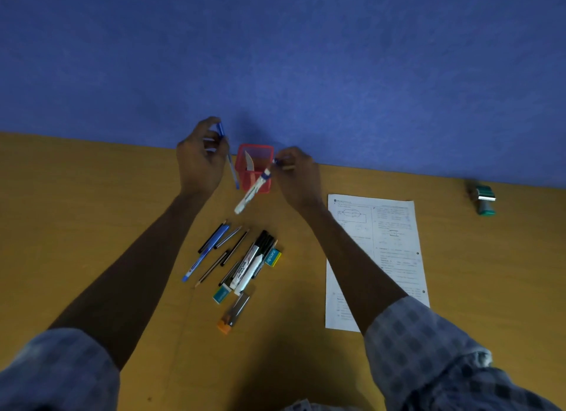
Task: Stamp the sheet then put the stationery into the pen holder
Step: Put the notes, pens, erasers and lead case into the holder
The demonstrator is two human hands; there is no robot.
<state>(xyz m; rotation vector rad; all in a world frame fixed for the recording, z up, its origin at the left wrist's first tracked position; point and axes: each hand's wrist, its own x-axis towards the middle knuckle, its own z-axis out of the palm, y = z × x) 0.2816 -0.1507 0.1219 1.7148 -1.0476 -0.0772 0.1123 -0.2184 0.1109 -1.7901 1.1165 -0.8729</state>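
Observation:
A red mesh pen holder [256, 153] stands at the back of the yellow table, against the blue wall, with a white item inside it. My left hand [200, 159] is just left of the holder and grips a blue pen [230, 158] that points downward. My right hand [295, 176] is just right of the holder and holds a white marker [252, 193] by its blue cap end; the marker slants down in front of the holder. A printed sheet [389, 245] lies to the right. The green stamp [484, 200] lies on its side at far right.
A pile of stationery lies on the table [92, 227] between my arms: pens and pencils [226, 251], black and white markers [254, 263], two teal erasers [273, 257], and a box with an orange end [234, 314]. The blue wall [306, 58] rises behind the table.

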